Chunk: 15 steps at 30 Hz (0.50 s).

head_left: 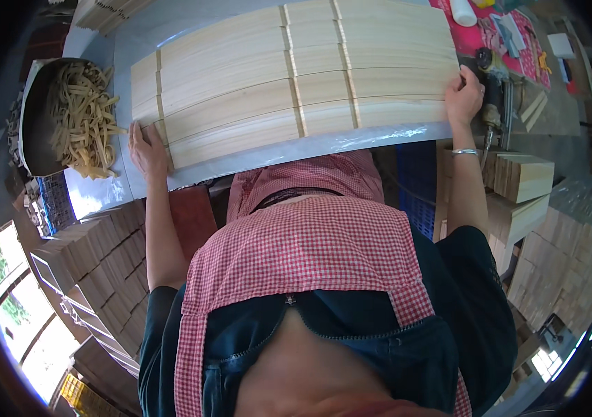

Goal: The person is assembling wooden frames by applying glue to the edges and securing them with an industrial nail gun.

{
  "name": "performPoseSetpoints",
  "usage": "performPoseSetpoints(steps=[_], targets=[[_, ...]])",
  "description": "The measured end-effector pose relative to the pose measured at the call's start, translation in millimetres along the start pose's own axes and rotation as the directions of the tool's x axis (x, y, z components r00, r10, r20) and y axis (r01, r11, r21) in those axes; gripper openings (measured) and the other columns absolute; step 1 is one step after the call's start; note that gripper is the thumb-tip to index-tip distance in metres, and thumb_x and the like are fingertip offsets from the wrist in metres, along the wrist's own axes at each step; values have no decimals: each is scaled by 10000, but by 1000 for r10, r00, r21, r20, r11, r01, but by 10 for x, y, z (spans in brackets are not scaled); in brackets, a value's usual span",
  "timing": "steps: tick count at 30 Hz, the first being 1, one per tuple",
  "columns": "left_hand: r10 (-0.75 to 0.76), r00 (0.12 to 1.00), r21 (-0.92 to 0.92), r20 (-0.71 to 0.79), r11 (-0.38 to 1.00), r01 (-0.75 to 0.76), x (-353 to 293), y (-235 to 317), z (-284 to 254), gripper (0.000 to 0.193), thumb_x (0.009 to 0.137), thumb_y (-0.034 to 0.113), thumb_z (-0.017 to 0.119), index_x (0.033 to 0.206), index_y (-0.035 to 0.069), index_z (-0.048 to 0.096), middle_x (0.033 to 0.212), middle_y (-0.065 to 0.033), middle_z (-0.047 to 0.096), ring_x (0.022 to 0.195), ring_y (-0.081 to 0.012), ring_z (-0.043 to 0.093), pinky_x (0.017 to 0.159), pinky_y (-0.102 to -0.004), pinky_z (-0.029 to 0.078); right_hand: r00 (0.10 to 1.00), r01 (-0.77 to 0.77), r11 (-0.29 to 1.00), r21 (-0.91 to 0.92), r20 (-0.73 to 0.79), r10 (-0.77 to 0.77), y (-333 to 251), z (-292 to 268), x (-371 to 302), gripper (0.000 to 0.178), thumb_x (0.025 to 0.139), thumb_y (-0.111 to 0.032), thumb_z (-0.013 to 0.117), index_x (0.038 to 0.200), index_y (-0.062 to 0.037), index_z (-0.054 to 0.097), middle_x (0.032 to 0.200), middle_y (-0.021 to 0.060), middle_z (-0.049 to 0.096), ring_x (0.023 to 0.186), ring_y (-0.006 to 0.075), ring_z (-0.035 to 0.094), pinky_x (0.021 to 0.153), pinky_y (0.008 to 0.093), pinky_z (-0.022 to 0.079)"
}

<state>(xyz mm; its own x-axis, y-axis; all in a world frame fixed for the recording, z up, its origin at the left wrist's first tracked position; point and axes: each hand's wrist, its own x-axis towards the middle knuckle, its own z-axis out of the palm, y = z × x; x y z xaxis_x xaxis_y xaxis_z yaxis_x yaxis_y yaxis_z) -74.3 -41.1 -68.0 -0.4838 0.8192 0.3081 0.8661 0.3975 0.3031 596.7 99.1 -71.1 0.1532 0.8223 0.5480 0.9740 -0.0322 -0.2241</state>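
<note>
Wide sheet of pale thin wooden slats joined edge to edge, with narrow tan tape strips running across the joints, lying flat across upper centre of frame on grey plastic-covered tabletop. Left hand at centre left, palm down, fingers spread flat, pressing on lower left corner of slat sheet, not clenched. Right hand at upper right, fingers curled over right edge of slat sheet, gripping that edge; silver bangle on wrist below. Dark round metal pan at upper left, just beside sheet's left end, filled with tangled yellowish strips. Pink patterned cloth in upper right corner carrying small tools and white bottle. Dark power tool just right of right hand. Stacks of pale wooden blocks at right, below tabletop level; further stacks of brownish wood pieces at lower left. Blue plastic crate under tabletop edge, centre right. Red-and-white checked apron over dark clothing filling lower centre of frame.
</note>
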Motion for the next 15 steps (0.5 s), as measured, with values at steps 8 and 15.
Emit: performPoseSetpoints(steps=[8,15], targets=[[-5,1000,46,-26,999,7,73,104,-102,486,974,307,594,1315,-40,603,1394,-198,596,1267,-380,549,1088,-418,411,1000,-11,1000,0,20,11,-45,58,140,282,860,-104,605,1128,-85,688,1064,130,718,971,368,640,880,424,522],[19,1000,113,23,993,-21,598,87,126,507,962,338,576,1305,-33,617,1390,-181,605,1219,-363,568,1081,-404,407,997,-35,999,-11,65,36,-115,411,476,288,866,-119,590,1137,-91,682,1057,163,708,963,393,632,884,435,523]])
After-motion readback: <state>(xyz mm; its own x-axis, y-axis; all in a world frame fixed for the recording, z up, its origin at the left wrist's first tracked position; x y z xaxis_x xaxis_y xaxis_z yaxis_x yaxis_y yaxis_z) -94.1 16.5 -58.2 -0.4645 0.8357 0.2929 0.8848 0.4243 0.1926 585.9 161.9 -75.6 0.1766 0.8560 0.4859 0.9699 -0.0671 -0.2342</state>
